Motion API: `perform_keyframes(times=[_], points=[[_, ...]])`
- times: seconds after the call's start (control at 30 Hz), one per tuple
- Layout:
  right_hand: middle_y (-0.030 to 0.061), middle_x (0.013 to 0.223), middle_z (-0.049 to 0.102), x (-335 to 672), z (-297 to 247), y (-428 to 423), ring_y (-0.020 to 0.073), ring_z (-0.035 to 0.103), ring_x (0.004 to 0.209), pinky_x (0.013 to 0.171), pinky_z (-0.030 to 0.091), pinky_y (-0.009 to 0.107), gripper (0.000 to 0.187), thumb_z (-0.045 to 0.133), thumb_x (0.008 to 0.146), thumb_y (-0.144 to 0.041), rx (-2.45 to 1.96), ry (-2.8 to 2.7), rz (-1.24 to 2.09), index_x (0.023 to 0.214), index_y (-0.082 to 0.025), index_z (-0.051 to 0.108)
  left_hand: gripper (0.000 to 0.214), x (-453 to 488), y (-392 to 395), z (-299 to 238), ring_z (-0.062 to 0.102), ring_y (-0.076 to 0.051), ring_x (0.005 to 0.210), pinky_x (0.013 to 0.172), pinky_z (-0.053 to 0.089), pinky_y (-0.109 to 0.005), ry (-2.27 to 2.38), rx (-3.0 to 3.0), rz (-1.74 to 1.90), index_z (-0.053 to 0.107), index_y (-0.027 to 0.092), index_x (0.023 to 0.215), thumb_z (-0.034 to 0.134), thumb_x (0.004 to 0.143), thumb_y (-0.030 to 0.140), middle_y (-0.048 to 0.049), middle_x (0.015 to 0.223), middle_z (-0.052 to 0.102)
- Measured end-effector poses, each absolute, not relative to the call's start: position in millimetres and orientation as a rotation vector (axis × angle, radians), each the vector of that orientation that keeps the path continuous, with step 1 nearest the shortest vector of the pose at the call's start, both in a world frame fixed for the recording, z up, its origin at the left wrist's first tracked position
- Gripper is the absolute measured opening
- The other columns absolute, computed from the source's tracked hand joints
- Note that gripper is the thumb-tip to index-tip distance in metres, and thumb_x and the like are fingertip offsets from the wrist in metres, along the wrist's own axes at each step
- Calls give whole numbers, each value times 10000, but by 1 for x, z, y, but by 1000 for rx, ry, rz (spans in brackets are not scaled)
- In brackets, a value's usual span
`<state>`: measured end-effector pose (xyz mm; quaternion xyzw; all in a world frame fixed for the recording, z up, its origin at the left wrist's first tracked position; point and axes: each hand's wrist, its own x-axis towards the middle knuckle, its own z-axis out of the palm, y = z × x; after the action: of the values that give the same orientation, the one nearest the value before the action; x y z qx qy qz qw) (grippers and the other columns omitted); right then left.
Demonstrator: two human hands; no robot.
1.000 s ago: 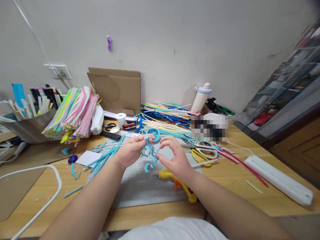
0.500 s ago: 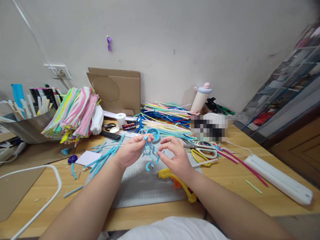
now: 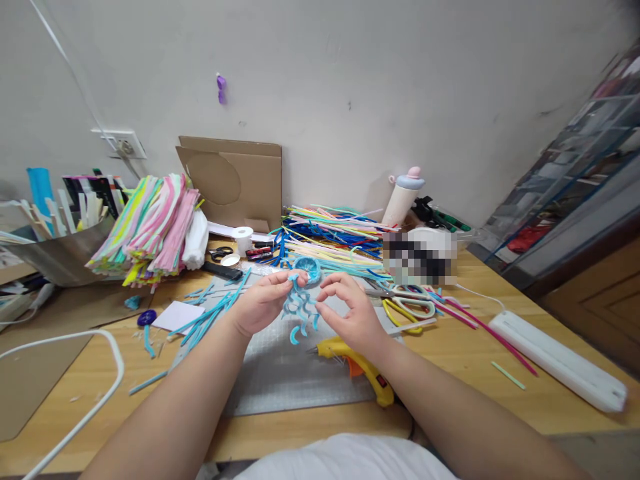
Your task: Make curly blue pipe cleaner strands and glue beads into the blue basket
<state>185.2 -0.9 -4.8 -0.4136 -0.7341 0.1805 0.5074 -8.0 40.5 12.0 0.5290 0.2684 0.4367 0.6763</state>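
In the head view, my left hand (image 3: 265,303) is closed, with thumb and fingertips pinching the top of a light-blue bunch of curled pipe cleaners (image 3: 300,303). The wavy strands hang down from the pinch. My right hand (image 3: 350,310) is beside the bunch on its right, fingers bent and apart, with thumb and fingertips close to the strands; whether they touch is hard to make out. Just behind the left fingertips lies a round blue coiled piece (image 3: 307,268). Below my right hand, a yellow hot glue gun (image 3: 360,363) rests on the grey cutting mat (image 3: 290,387).
Cut blue pipe cleaners (image 3: 210,317) and a white card (image 3: 177,317) lie to the left. Scissors (image 3: 413,300) are at the right, a white power strip (image 3: 557,360) farther right. Bundled pipe cleaners (image 3: 155,227), cardboard (image 3: 250,177) and a bottle (image 3: 400,200) stand behind.
The view has shifted very slightly. The hanging blue strands have swayed a little; both hands keep nearly the same place and pose.
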Motion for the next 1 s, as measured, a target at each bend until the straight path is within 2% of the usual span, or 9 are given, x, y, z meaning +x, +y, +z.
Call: perform_keyframes(times=[0.13, 0.27, 0.37, 0.5, 0.7, 1.0], points=[[50, 999, 611, 190, -4, 2, 230, 572, 992, 919, 381, 425, 82, 593, 818, -187, -1013, -1670, 420, 888, -223, 617, 278, -23, 45, 21, 561, -223, 864, 740, 413, -312, 679, 1231, 1004, 743, 162, 799, 775, 656, 398, -80, 954, 640], [42, 953, 585, 198, -6, 12, 214, 560, 968, 916, 412, 407, 53, 536, 857, -214, -1013, -1539, 391, 884, -219, 581, 171, -42, 55, 24, 553, -205, 887, 769, 398, -294, 802, 1288, 1101, 734, 182, 747, 777, 671, 328, -53, 973, 640], [33, 928, 575, 200, -9, 18, 205, 565, 922, 877, 444, 398, 58, 524, 864, -216, -1025, -1491, 407, 885, -218, 578, 129, -47, 61, 20, 551, -182, 848, 757, 386, -278, 903, 1325, 1129, 726, 191, 749, 782, 675, 280, -26, 919, 644], [33, 920, 587, 200, -10, 19, 212, 561, 928, 887, 438, 410, 50, 543, 840, -215, -1029, -1484, 415, 864, -215, 587, 170, -44, 62, 14, 546, -163, 730, 681, 383, -273, 983, 1347, 1102, 725, 189, 783, 783, 673, 304, -13, 816, 644], [43, 916, 595, 198, -8, 18, 215, 566, 933, 903, 423, 410, 48, 545, 831, -208, -1033, -1500, 421, 848, -214, 590, 203, -38, 59, 15, 559, -166, 754, 695, 406, -278, 990, 1343, 1138, 681, 170, 646, 823, 601, 309, -31, 918, 652], [45, 921, 599, 197, -10, 18, 217, 560, 943, 885, 419, 391, 63, 548, 821, -197, -1043, -1509, 440, 854, -212, 600, 223, -35, 59, 15, 554, -167, 772, 723, 405, -297, 975, 1309, 1179, 638, 159, 553, 832, 564, 271, -35, 916, 620]])
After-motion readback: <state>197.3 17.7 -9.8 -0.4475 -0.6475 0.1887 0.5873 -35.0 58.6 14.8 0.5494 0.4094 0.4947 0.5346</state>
